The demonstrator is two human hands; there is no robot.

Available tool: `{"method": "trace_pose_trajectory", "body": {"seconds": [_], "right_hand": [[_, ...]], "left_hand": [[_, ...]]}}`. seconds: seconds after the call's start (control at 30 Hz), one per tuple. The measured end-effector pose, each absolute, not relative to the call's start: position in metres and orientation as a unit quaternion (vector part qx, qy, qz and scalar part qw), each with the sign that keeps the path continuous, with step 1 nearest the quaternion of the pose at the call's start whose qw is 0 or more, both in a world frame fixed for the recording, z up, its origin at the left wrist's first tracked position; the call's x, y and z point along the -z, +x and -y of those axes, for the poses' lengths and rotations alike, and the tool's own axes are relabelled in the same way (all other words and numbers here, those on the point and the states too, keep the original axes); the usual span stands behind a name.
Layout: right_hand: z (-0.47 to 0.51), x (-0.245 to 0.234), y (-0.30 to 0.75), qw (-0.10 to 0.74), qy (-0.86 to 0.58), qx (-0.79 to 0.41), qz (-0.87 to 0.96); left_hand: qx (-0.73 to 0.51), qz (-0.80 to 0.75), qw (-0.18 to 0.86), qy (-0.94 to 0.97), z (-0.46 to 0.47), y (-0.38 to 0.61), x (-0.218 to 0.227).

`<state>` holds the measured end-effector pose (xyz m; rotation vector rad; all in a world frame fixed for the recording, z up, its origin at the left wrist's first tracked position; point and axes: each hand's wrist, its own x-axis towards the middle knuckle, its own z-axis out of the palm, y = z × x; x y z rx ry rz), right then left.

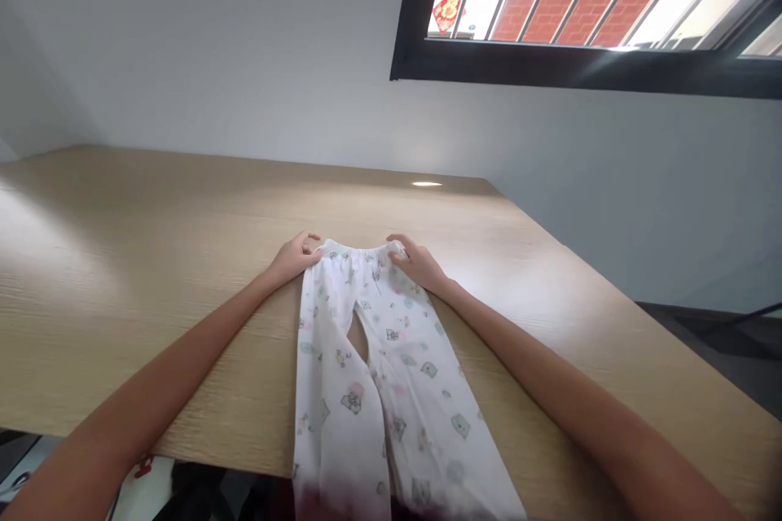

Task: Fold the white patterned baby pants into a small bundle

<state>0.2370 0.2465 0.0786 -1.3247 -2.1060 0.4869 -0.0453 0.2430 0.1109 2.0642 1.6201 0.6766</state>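
White pants (409, 350) with a small animal print lie spread on the wooden table (183, 220), waistband away from me and legs toward me. Both legs run over the near edge of the table. A narrow gap between them shows the wood. My left hand (296, 256) pinches the left corner of the elastic waistband, thumb on the cloth. At the right corner, my right hand (420, 262) grips the waistband with its fingers curled over the top edge. The fingertips of both hands are partly hidden.
A pale wall (244, 57) stands behind the table, with a dark-framed, barred window (550, 65) at upper right. The table's right edge slants toward me, with dark floor beyond. Below the near edge at lower left are partly hidden white and black things.
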Motion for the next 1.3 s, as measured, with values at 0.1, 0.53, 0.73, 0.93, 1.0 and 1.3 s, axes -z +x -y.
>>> {"method": "trace_pose_trajectory", "body": {"seconds": [0.1,0.53,0.73,0.93,1.0,1.3], "right_hand": [[-0.257,-0.071,0.255,0.296,-0.471,-0.142,0.819],[-0.275,-0.067,0.279,0.251,-0.427,-0.123,0.86],[-0.278,-0.055,0.279,0.288,-0.445,-0.093,0.843],[-0.276,-0.056,0.278,0.301,-0.446,-0.108,0.836],[-0.275,-0.057,0.278,0.302,-0.449,-0.112,0.834],[-0.275,-0.06,0.279,0.29,-0.449,-0.122,0.836]], "left_hand": [[-0.229,-0.571,0.19,0.765,-0.241,-0.041,-0.11],[-0.132,-0.593,0.043,0.793,-0.263,-0.041,-0.11],[-0.155,-0.577,0.002,0.802,-0.274,-0.037,-0.12],[-0.158,-0.452,0.002,0.878,-0.186,0.046,-0.131],[-0.118,-0.312,0.034,0.942,-0.138,0.077,-0.131],[-0.016,-0.449,0.021,0.893,-0.202,0.032,-0.132]]}}
